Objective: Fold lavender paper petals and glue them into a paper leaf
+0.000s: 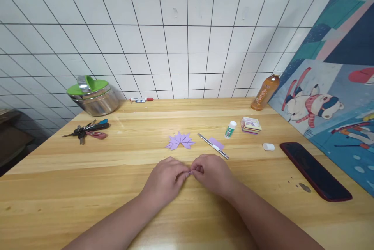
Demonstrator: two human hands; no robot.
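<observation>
My left hand (169,178) and my right hand (212,174) meet at the fingertips low over the wooden table. Both pinch a small piece of purple paper (191,172), mostly hidden by the fingers. Just beyond them lies a purple paper leaf shape (179,140) with pointed tips and dark crease lines. Right of it, a silver utility knife (214,147) rests at a slant, partly over a purple paper rectangle (217,143).
A glue stick (230,130) stands behind, near a paper stack (251,125). Its white cap (269,147) and a phone (314,170) lie right. A drink bottle (265,91), marker (142,99), lidded steel pot (97,100) and keys (84,131) sit farther out.
</observation>
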